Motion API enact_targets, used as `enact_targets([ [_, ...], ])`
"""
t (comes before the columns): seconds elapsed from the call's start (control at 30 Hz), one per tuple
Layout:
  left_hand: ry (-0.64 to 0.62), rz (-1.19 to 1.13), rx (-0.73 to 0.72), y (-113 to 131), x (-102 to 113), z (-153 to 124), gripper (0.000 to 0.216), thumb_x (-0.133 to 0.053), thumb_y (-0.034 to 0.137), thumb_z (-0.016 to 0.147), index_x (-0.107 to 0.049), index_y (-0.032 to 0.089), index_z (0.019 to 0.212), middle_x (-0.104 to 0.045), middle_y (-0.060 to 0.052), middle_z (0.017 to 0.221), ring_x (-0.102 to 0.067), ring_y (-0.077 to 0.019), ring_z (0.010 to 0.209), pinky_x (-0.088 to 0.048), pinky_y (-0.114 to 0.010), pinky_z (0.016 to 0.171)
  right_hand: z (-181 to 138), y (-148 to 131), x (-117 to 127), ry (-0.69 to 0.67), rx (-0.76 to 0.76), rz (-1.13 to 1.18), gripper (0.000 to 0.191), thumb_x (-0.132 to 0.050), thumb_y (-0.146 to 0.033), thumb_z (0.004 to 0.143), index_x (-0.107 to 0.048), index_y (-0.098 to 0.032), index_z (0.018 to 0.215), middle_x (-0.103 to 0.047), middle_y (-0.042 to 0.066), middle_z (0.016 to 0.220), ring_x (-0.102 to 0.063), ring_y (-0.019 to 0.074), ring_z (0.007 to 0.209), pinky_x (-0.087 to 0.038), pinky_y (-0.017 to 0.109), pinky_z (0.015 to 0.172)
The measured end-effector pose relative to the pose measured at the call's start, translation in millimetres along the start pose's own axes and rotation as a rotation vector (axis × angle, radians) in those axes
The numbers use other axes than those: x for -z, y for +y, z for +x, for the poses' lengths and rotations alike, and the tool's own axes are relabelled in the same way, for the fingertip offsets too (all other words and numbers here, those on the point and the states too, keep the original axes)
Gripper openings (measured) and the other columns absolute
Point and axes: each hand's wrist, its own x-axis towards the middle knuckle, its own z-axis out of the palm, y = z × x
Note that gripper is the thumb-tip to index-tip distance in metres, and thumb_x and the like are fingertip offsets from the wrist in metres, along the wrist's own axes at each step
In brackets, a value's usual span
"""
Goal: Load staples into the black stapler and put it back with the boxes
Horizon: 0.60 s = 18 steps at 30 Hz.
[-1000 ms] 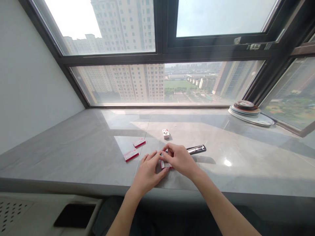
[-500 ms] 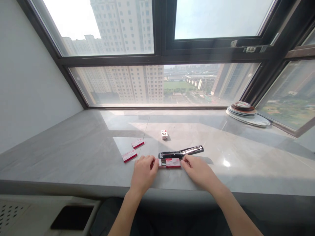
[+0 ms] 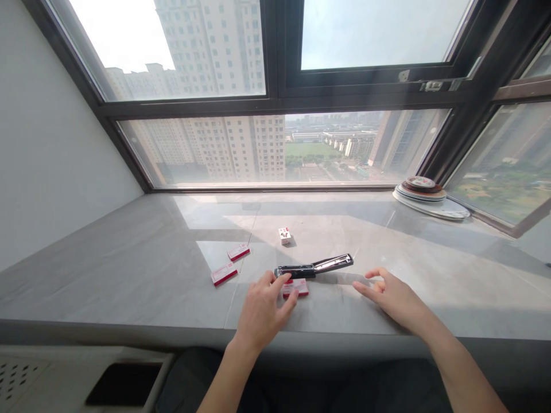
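Note:
A black stapler (image 3: 297, 271) lies unfolded on the sill, its metal channel exposed and its far arm angled to the right. Just in front of it is a small red-and-white staple box (image 3: 298, 287). The index finger and thumb of my left hand (image 3: 266, 304) straddle the left part of that box, closing on its far and near sides. To the right, apart from box and stapler, my right hand (image 3: 394, 295) hovers with thumb and index finger spread and nothing visible between them.
Two similar red-and-white boxes, the farther box (image 3: 239, 252) and the nearer box (image 3: 224, 274), lie at the left. A small white carton (image 3: 284, 235) stands behind the stapler. A stack of plates (image 3: 424, 198) sits by the window at the back right of the grey sill (image 3: 150, 287).
My right hand has let go of the staple box's right end and moved off to the right. The box looks shorter, pushed closed, and my left fingers have shifted right over it.

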Motion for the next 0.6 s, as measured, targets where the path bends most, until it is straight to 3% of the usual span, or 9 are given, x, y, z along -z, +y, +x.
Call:
enact_targets([
  [0.1,-0.015,0.041,-0.024,-0.1,-3.2,2.0,0.038,-0.052,0.044,0.102,-0.060,0.031,0.137,-0.066,-0.005,0.109,-0.064,-0.0247,0.100,-0.049,-0.038,0.087,12.7,7.8,20.1,-0.120,0.021,0.204,0.088,-0.073,-0.069,0.079,-0.043,-0.024,0.149,-0.058,-0.005,0.065,-0.054,0.0173,0.051,-0.036,0.029,0.050],
  [0.17,-0.023,0.054,-0.026,-0.4,-4.7,3.8,0.038,-0.053,0.042,0.102,-0.060,0.031,0.137,-0.067,-0.005,0.111,-0.064,-0.0257,0.103,-0.048,-0.039,0.088,22.5,-2.6,23.0,-0.248,0.052,0.355,0.098,-0.078,-0.064,0.076,-0.036,-0.027,0.156,-0.065,-0.001,0.077,-0.055,0.0155,0.050,-0.036,0.028,0.047],
  [0.23,-0.030,0.054,-0.009,-0.6,-5.3,5.3,0.038,-0.055,0.043,0.100,-0.060,0.031,0.136,-0.068,-0.004,0.109,-0.064,-0.0255,0.102,-0.048,-0.038,0.086,33.7,-19.6,19.2,-0.342,0.126,0.461,0.089,-0.081,-0.060,0.076,-0.046,-0.026,0.150,-0.068,0.003,0.089,-0.056,0.0140,0.054,-0.037,0.027,0.047],
  [0.33,-0.029,0.050,0.013,-0.1,-5.7,6.7,0.039,-0.059,0.044,0.098,-0.061,0.032,0.134,-0.069,-0.003,0.107,-0.064,-0.0251,0.100,-0.048,-0.037,0.084,51.4,-49.0,6.3,-0.357,0.289,0.528,0.062,-0.078,-0.060,0.079,-0.066,-0.020,0.125,-0.066,0.004,0.086,-0.057,0.0140,0.061,-0.039,0.027,0.052],
  [0.43,-0.023,0.055,0.007,0.6,-6.2,7.3,0.040,-0.063,0.046,0.095,-0.061,0.032,0.133,-0.069,-0.003,0.109,-0.064,-0.0257,0.101,-0.047,-0.038,0.086,64.0,-79.0,-10.8,-0.290,0.436,0.500,0.052,-0.078,-0.060,0.079,-0.070,-0.019,0.109,-0.067,0.003,0.083,-0.056,0.0153,0.068,-0.042,0.027,0.058],
  [0.6,-0.028,0.084,-0.002,1.2,-4.5,7.4,0.039,-0.065,0.039,0.092,-0.063,0.032,0.130,-0.069,-0.004,0.105,-0.063,-0.0255,0.098,-0.045,-0.038,0.084,67.2,-121.7,-46.0,-0.212,0.648,0.341,0.041,-0.076,-0.059,0.081,-0.072,-0.023,0.101,-0.056,-0.003,0.069,-0.047,0.0132,0.063,-0.038,0.027,0.059],
])
